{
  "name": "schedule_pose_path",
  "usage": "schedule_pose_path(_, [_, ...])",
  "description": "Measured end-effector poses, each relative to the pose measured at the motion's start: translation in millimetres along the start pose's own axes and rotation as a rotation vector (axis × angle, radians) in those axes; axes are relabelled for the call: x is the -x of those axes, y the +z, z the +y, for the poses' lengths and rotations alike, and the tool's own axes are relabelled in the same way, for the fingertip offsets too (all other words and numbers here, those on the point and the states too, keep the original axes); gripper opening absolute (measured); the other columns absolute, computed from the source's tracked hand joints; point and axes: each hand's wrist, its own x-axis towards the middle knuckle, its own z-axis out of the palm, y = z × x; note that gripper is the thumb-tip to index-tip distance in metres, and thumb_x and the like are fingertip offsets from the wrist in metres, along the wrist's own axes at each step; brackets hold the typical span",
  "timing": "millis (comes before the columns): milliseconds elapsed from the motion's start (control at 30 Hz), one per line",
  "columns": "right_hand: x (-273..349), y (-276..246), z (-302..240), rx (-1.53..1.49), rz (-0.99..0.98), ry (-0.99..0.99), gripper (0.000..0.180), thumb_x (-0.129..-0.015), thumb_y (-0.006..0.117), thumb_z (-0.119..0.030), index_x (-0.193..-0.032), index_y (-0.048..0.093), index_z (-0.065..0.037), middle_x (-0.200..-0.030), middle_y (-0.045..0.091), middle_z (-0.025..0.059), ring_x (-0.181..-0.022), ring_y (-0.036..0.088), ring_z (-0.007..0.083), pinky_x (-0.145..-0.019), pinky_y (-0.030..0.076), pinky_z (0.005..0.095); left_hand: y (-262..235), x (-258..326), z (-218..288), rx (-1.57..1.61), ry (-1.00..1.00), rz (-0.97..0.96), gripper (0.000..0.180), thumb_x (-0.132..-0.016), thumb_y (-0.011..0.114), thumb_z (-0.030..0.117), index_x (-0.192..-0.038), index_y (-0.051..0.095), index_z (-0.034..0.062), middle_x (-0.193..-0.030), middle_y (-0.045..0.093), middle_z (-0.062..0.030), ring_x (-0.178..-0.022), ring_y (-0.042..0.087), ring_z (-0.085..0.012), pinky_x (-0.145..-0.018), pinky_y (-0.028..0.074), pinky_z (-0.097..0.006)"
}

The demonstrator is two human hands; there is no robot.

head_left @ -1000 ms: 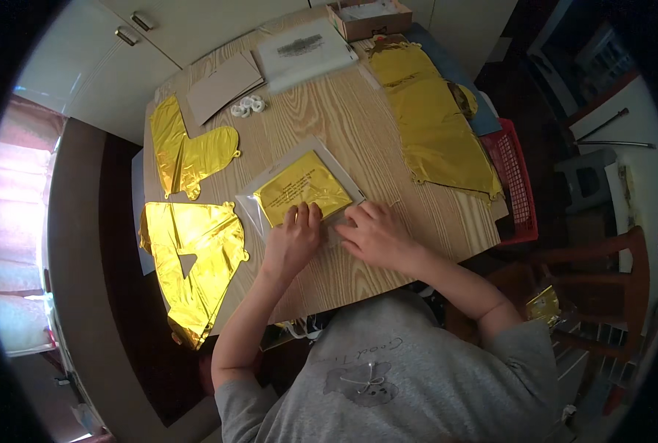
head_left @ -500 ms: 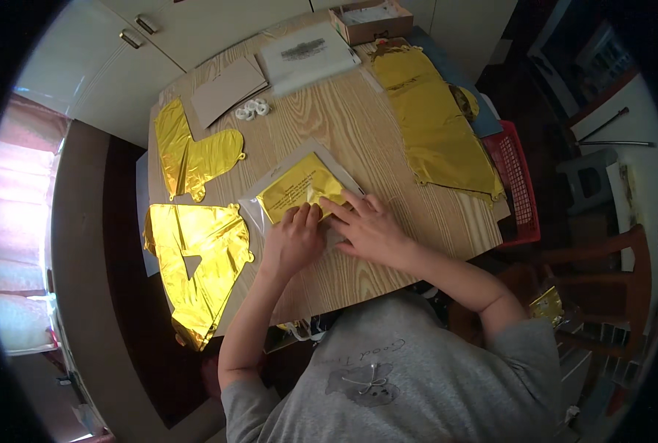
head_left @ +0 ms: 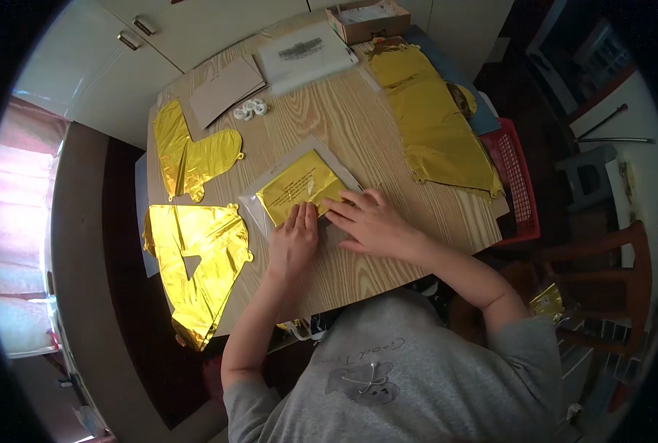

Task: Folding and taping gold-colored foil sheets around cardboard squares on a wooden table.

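Observation:
A folded gold foil balloon (head_left: 293, 189) lies in front of me, on top of a clear plastic bag (head_left: 253, 208) with a greyish backing showing around it. Dark print runs across the foil. My left hand (head_left: 295, 240) rests its outstretched fingertips on the near edge of the foil. Just to the right, my right hand (head_left: 377, 225) lies flat with fingers spread, its fingertips touching the foil's near right corner. Neither hand grips anything.
Flat gold foil balloons lie at left, one boot-shaped (head_left: 192, 151), one with a triangular hole (head_left: 203, 255). A long gold balloon (head_left: 439, 118) lies far right beside a red basket (head_left: 519, 181). White ribbon rolls (head_left: 250, 110), brown card (head_left: 227, 90) and a cardboard box (head_left: 369, 26) sit farther back.
Both hands have slid slightly toward me, and the right has also shifted right. More of the foil's surface shows and it looks flatter.

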Motion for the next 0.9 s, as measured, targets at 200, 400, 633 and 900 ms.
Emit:
schedule_pose_path(200, [33.8,-27.8,23.6,-0.106,0.024,0.050,0.049,-0.080,0.070,-0.037,-0.120,0.059,-0.011,-0.137,0.047,0.0084,-0.128,0.041,0.0272,-0.105,0.033,0.0447,-9.3,-6.8,-6.2,0.150,-0.058,-0.030,0.025,-0.086,0.055,0.009,-0.109,0.060,0.0002,-0.109,0.069,-0.0133,-0.100,0.068,-0.0251,-0.071,0.058,-0.034])
schedule_pose_path(400, [47.8,-9.3,17.9,-0.137,0.108,0.038,0.025,-0.083,0.067,-0.025,-0.102,0.065,-0.010,-0.123,0.055,0.0085,-0.117,0.051,0.0271,-0.097,0.043,0.0424,-12.6,-10.9,-6.2,0.194,-0.114,-0.076,0.024,-0.085,0.055,0.008,-0.108,0.061,0.0031,-0.108,0.070,-0.0123,-0.099,0.068,-0.0256,-0.071,0.058,-0.034])
schedule_pose_path(633, [46.2,-15.9,-16.5,-0.286,0.202,0.071,0.011,-0.080,0.063,-0.011,-0.091,0.065,-0.008,-0.095,0.062,0.0043,-0.091,0.064,0.0211,-0.075,0.054,0.0335,-23.3,-17.4,-6.8,0.254,-0.148,-0.121,0.020,-0.084,0.056,0.010,-0.103,0.061,0.0072,-0.103,0.070,-0.0115,-0.084,0.070,-0.0260,-0.063,0.057,-0.037])
schedule_pose_path(900, [-15.8,21.7,-19.3,-0.203,0.310,-0.132,0.017,-0.080,0.062,-0.013,-0.094,0.064,-0.006,-0.101,0.062,0.0060,-0.085,0.065,0.0233,-0.072,0.055,0.0342,-25.8,-19.2,-12.2,0.294,-0.168,-0.199,0.022,-0.085,0.056,0.010,-0.106,0.060,0.0073,-0.098,0.070,-0.0106,-0.073,0.069,-0.0299,-0.060,0.056,-0.038])
